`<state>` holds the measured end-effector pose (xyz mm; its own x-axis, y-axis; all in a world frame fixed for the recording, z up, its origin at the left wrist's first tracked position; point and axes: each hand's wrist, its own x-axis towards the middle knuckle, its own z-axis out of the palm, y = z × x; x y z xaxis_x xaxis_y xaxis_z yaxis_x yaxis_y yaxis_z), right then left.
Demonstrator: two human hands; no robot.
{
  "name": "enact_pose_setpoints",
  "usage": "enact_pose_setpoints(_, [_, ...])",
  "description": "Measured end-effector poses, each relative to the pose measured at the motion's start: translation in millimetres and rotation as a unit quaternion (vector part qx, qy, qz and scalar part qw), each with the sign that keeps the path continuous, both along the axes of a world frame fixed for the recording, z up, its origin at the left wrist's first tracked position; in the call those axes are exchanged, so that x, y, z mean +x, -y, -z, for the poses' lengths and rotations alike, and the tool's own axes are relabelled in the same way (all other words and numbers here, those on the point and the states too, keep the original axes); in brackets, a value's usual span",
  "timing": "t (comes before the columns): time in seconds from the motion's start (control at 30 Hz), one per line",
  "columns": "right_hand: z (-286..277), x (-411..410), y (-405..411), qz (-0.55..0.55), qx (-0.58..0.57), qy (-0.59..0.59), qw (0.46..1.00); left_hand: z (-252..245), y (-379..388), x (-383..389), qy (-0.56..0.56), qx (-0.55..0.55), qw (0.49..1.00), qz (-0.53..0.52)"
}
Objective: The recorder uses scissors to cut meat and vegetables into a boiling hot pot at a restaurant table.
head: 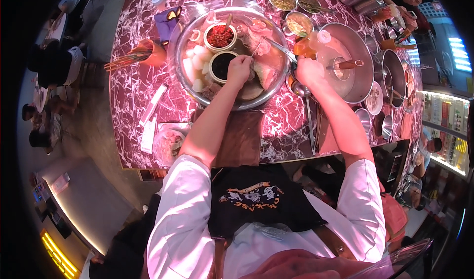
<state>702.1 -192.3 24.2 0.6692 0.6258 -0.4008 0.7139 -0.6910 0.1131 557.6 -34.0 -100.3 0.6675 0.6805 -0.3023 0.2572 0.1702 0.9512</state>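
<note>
A large round metal tray (200, 100) holds pieces of meat (259, 45), pale peeled chunks (200, 56), a bowl of chopped red chillies (221, 36) and a bowl of dark sauce (221, 66). Over the tray, beside the dark sauce, my left hand (240, 69) is closed on a thin skewer that points towards the meat. At the tray's right rim my right hand (310, 71) grips metal scissors (281, 49), whose blades reach over the meat near the skewer's tip. Whether the blades touch the meat cannot be told.
Right of the tray stand a large metal pan (364, 75) with a wooden-handled ladle, a clear bottle (322, 38) and several metal bowls. A cup of skewers (153, 54) and purple gloves (168, 23) lie left. A brown cloth (239, 142) and a plate of food (171, 143) are near the front edge.
</note>
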Motion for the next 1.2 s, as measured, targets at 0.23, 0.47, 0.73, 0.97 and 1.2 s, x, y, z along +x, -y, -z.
enact_pose_setpoints(0.23, [-13.0, -11.1, 12.5, 0.017, -0.041, 0.008, 0.999, -5.9, -6.3, -8.5, 0.033, -0.127, 0.991, -0.001])
enact_pose_setpoints(0.47, [-6.6, -11.9, 7.4, 0.070, -0.088, -0.019, 0.994, -30.7, -15.8, -5.6, -0.104, 0.215, 0.970, 0.054])
enact_pose_setpoints(0.73, [-38.1, -24.6, 22.1, 0.079, -0.081, -0.031, 0.993, -56.6, -14.3, -7.0, -0.267, 0.297, 0.908, 0.130])
enact_pose_setpoints(0.97, [-0.1, -0.2, 10.3, 0.065, -0.072, -0.018, 0.995, -61.4, -0.5, -1.2, -0.266, 0.331, 0.890, 0.165])
enact_pose_setpoints(1.2, [-2.8, -0.4, 18.0, 0.020, -0.031, 0.012, 0.999, -34.4, 0.2, 2.3, -0.178, 0.363, 0.906, 0.128])
